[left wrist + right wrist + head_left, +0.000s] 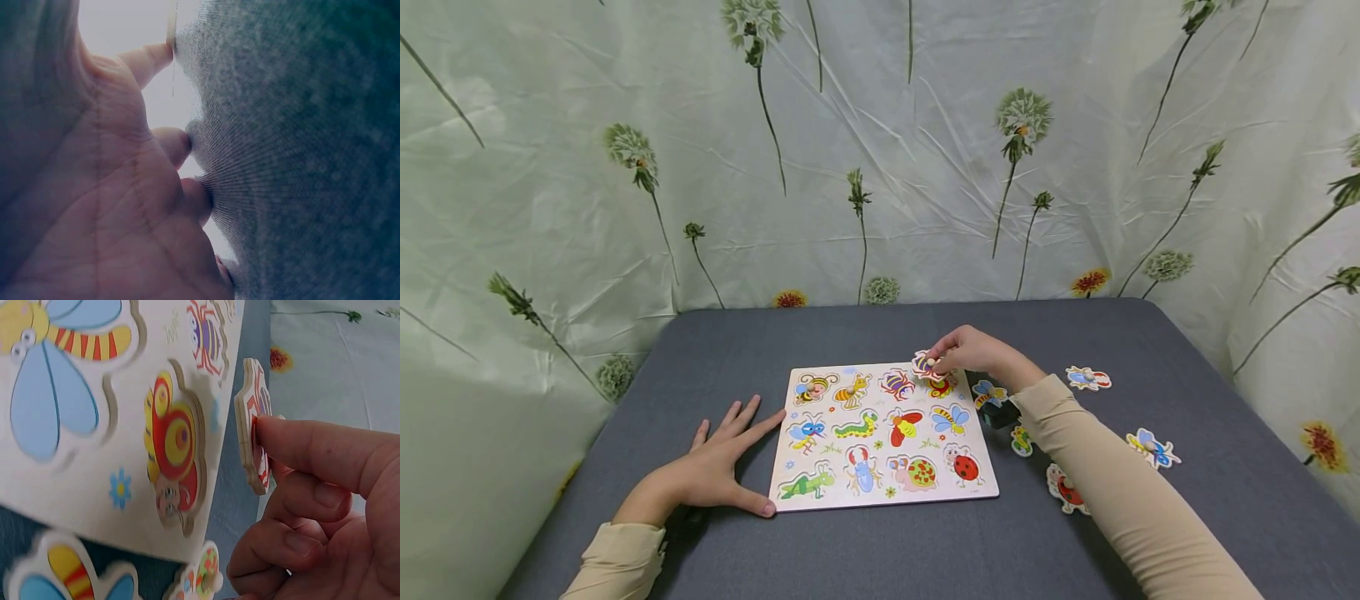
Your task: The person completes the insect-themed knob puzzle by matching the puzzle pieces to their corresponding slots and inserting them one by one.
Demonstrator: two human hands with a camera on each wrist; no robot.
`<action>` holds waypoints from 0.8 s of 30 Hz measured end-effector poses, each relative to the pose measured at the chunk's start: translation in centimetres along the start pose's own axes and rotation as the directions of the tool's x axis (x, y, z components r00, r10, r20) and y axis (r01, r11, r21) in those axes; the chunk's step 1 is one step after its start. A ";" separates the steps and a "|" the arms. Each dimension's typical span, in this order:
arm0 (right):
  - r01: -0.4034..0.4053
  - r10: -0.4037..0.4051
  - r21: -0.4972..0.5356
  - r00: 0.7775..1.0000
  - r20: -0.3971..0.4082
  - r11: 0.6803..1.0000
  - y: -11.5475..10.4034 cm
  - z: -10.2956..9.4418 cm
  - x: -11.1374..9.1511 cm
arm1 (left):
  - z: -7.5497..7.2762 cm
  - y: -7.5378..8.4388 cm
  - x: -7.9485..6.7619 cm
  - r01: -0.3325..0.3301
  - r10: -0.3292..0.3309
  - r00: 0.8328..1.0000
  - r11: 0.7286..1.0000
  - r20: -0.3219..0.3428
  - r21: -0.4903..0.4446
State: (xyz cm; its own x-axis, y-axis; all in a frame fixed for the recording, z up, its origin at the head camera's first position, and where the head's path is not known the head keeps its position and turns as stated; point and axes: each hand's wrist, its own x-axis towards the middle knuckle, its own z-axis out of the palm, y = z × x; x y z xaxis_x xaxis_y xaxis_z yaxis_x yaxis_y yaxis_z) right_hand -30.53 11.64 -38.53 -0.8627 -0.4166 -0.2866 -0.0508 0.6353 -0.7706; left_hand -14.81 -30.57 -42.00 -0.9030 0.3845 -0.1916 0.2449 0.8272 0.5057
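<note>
A wooden puzzle board (880,454) printed with insects lies on the dark table. My right hand (973,350) pinches a spider puzzle piece (925,365) above the board's far right corner. In the right wrist view the spider piece (256,425) is tilted nearly edge-on, between thumb and finger, apart from the board. The spider recess (897,384) lies just left of it, and the butterfly recess (172,447) is close by. My left hand (715,467) is spread flat at the board's left edge, its thumb and index finger touching it. The left wrist view shows the palm (112,206) over cloth.
Right of the board lie loose pieces: a striped winged insect (988,393), a green piece (1021,442), a ladybug (1066,489), a beetle (1087,378) and a blue winged insect (1153,448). A flowered curtain (880,167) hangs behind the table (722,333).
</note>
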 end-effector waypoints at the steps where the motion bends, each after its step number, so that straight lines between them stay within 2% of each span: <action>1: 0.000 0.000 0.001 1.000 0.002 1.000 -0.1 0.2 0.0 | 0.0 0.0 0.0 -0.001 0.001 1.000 1.000 -0.001 0.001; 17: -0.016 0.017 -0.055 1.000 0.020 0.998 -2.0 2.6 0.5 | -0.1 0.0 0.0 -0.001 0.001 1.000 1.000 -0.001 -0.007; 24: 0.019 -0.017 -0.055 0.999 0.038 0.998 -2.4 3.4 0.8 | -0.1 0.0 -0.1 -0.001 0.001 1.000 1.000 0.004 -0.017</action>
State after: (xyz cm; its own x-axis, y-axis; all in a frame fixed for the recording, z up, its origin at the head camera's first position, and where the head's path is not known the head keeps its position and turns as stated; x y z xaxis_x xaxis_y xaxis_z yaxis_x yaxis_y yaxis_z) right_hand -29.36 7.55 -38.86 -0.8421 -0.4518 -0.2946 -0.0950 0.6619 -0.7435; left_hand -14.76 -30.61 -41.89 -0.9014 0.3870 -0.1943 0.2397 0.8197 0.5203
